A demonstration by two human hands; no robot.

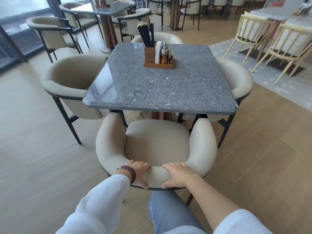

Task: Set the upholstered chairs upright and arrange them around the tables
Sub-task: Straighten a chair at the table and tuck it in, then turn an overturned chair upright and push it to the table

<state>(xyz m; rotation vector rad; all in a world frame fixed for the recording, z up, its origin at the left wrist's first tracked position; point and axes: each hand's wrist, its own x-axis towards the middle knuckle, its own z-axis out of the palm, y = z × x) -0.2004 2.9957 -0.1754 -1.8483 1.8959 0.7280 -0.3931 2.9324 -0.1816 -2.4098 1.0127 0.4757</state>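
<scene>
A beige upholstered chair (157, 141) stands upright right in front of me, its seat facing the grey speckled table (160, 85). My left hand (139, 173) grips the padded backrest from behind, with a bead bracelet on its wrist. My right hand (177, 174) grips the same backrest just to the right. Another beige chair (70, 81) sits upright at the table's left side, one (236, 78) at its right side, and a third (157, 37) at the far side, mostly hidden by the tabletop.
A wooden caddy (157, 56) with black chopsticks, napkins and shakers stands on the table. More tables (104, 9) and beige chairs fill the room behind. Pale wooden-frame chairs (287, 43) stand at the right. Wood floor lies open on both sides.
</scene>
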